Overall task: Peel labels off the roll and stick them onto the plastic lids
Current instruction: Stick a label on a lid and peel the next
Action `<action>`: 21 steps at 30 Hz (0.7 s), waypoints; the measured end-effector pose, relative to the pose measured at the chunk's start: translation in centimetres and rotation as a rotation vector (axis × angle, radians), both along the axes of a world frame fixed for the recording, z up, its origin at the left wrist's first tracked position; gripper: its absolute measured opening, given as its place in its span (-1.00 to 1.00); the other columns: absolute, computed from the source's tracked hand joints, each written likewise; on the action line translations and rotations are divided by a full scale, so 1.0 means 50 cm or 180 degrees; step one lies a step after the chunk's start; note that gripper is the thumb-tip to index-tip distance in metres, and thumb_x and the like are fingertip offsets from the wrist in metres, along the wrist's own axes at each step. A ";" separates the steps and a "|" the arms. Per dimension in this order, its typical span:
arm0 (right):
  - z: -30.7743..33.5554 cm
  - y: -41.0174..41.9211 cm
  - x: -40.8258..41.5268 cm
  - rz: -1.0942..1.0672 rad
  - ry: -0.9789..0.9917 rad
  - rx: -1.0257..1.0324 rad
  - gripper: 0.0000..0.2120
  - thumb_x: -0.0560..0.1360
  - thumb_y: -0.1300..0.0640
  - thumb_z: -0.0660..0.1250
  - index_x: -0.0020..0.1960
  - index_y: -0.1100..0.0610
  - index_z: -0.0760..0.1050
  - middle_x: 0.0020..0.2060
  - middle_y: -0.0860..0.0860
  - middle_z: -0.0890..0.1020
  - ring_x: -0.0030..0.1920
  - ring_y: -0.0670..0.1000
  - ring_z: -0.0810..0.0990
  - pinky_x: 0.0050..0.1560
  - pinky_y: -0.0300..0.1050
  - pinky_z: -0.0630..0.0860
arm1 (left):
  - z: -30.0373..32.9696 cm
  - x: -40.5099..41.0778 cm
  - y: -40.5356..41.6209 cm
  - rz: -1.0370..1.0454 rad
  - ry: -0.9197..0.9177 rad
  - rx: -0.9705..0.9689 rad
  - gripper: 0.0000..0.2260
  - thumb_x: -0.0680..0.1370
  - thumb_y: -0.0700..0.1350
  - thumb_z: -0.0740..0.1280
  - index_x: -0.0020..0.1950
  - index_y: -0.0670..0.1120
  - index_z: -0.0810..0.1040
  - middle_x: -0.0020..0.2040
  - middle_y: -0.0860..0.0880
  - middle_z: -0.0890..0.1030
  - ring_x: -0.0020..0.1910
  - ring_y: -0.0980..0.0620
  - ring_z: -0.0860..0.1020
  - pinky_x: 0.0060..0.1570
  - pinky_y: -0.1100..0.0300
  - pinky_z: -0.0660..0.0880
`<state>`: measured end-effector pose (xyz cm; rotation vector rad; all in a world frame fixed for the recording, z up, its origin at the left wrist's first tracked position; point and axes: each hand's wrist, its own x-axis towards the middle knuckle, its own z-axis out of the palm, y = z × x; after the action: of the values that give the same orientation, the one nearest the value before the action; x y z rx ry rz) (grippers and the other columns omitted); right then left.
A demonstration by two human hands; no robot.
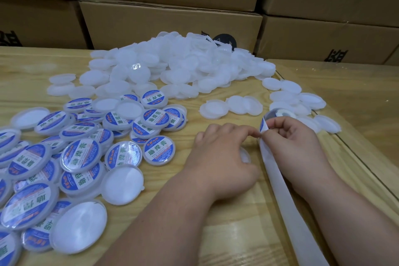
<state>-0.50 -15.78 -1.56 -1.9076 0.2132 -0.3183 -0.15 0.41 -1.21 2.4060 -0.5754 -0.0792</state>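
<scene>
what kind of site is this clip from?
Likely a small packing or warehouse workroom: stacked cardboard cartons behind a wooden table, a big heap of blank plastic lids, and a pile of labelled lids.

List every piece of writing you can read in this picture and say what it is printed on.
"助焊膏": large green characters on the white band of the round blue labels, clearest on the labelled lid near the left hand.
Small print on the blue rims of those labels: too small to read.
Black characters on the cardboard boxes behind the table: cropped, not readable.
</scene>
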 end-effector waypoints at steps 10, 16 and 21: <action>-0.001 0.000 -0.001 0.0030 -0.0015 0.0000 -0.88 0.52 0.21 0.35 0.00 0.03 0.62 -0.38 -0.02 0.55 -0.35 -0.05 0.49 -0.26 -0.07 0.43 | -0.010 0.000 -0.001 0.0152 -0.0154 0.0059 -0.40 0.45 0.05 0.27 0.47 0.32 0.23 0.37 0.19 0.36 0.36 0.09 0.20 0.28 0.22 0.04; 0.000 -0.002 -0.003 0.0013 -0.0012 -0.0076 -0.87 0.51 0.20 0.35 -0.02 0.01 0.62 -0.40 -0.08 0.56 -0.39 -0.10 0.49 -0.31 -0.12 0.42 | -0.009 0.002 -0.001 0.0375 -0.0149 -0.0284 -0.45 0.49 0.00 0.31 0.46 0.27 0.29 0.32 0.16 0.49 0.37 0.02 0.30 0.43 0.09 0.21; 0.005 0.001 -0.004 0.0005 0.0062 0.0067 -0.86 0.51 0.21 0.35 -0.01 0.02 0.63 -0.35 -0.02 0.60 -0.35 -0.03 0.52 -0.29 -0.06 0.45 | -0.009 0.008 -0.001 0.0582 -0.0150 -0.1037 -0.52 0.53 0.11 0.39 0.42 0.26 0.35 0.22 0.18 0.51 0.22 0.09 0.47 0.29 0.03 0.43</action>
<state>-0.71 -15.72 -1.32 -1.8906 0.2272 -0.2954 0.24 0.34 -1.68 2.1342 -0.3553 0.1401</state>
